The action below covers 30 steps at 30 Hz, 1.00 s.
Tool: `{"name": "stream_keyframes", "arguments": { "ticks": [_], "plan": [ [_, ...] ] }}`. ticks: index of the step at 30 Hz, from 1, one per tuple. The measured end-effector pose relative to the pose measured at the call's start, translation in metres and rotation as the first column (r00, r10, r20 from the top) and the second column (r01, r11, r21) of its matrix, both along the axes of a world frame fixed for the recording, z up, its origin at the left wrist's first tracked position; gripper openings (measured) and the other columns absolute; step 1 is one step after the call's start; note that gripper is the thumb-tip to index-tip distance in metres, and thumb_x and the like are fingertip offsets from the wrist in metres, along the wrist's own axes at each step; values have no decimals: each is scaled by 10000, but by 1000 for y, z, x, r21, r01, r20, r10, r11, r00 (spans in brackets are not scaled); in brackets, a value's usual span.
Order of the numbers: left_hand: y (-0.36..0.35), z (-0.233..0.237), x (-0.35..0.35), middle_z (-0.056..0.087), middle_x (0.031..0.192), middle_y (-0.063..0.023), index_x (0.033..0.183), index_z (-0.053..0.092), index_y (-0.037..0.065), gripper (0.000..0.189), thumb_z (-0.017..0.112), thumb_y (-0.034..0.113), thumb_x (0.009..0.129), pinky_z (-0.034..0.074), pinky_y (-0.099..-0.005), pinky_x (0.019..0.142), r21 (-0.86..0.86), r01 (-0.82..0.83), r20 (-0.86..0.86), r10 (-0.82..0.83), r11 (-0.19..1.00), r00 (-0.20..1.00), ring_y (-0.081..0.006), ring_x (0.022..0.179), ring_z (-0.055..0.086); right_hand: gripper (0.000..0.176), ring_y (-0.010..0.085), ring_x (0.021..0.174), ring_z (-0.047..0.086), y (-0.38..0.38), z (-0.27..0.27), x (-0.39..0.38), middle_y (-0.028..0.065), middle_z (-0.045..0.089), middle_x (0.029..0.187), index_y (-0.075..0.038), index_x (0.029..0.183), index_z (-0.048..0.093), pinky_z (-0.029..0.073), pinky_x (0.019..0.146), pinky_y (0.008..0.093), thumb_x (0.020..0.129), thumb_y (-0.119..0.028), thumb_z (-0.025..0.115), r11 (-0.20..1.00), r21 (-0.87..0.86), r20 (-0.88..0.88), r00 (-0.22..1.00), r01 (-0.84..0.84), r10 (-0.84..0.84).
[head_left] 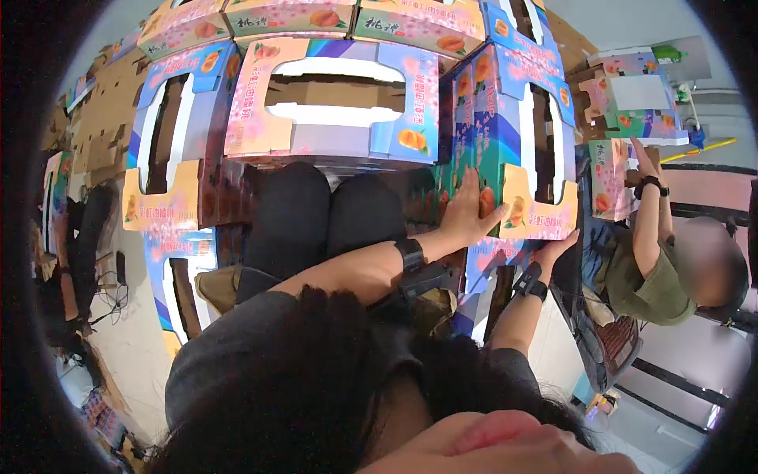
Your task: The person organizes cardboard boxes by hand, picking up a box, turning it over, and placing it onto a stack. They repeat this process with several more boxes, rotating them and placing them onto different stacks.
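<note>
A fruit carton [517, 207] with a peach print and a long top opening stands at the right of the stacks. My left hand [466, 217] lies against its left side, fingers spread. At its near right corner is my right hand [559, 246], with the fingers partly hidden behind the carton's edge. Another peach carton [410, 103] sits in front of my knees, and one more carton [170, 186] stands to the left. Dark bands circle both my wrists.
More cartons [418, 28] are lined up at the back, and a carton [183, 253] stands lower at the left. Flattened cardboard [103, 130] lies at the far left. At the right, a co-worker [651, 276] has hands at a carton [606, 178].
</note>
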<state>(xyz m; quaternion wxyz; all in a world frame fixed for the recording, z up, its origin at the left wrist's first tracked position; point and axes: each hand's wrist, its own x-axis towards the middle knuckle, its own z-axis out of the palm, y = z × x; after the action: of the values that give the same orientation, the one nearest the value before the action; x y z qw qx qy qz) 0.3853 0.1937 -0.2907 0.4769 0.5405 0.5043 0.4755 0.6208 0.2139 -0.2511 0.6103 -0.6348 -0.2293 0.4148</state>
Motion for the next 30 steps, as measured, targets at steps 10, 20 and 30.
{"name": "stream_keyframes", "arguments": {
  "ticks": [10,20,30],
  "plan": [
    [-3,2,-6,300,1377,-376,1356,183,-193,981,484,599,862,296,-527,1038,23,-54,-234,58,998,970,-456,1277,360,807,327,1286,401,3,2,-7,126,410,1417,-118,1427,340,313,1070,453,882,-693,186,995,30,25,995,-97,96],
    [-27,52,-77,604,1102,-191,1213,498,-3,447,535,334,921,455,-369,899,98,-26,164,10,995,986,-293,1050,590,382,261,914,591,0,-3,54,188,600,1055,86,1192,500,477,803,342,893,-141,567,979,195,828,526,60,-197],
    [-86,98,-295,651,1030,-80,1159,550,25,288,574,70,875,473,-315,875,331,-166,0,176,929,984,-153,970,594,223,268,880,585,-55,119,-84,152,621,940,48,1002,608,452,844,367,785,-6,608,733,575,814,169,-364,-555]
  ]
}}
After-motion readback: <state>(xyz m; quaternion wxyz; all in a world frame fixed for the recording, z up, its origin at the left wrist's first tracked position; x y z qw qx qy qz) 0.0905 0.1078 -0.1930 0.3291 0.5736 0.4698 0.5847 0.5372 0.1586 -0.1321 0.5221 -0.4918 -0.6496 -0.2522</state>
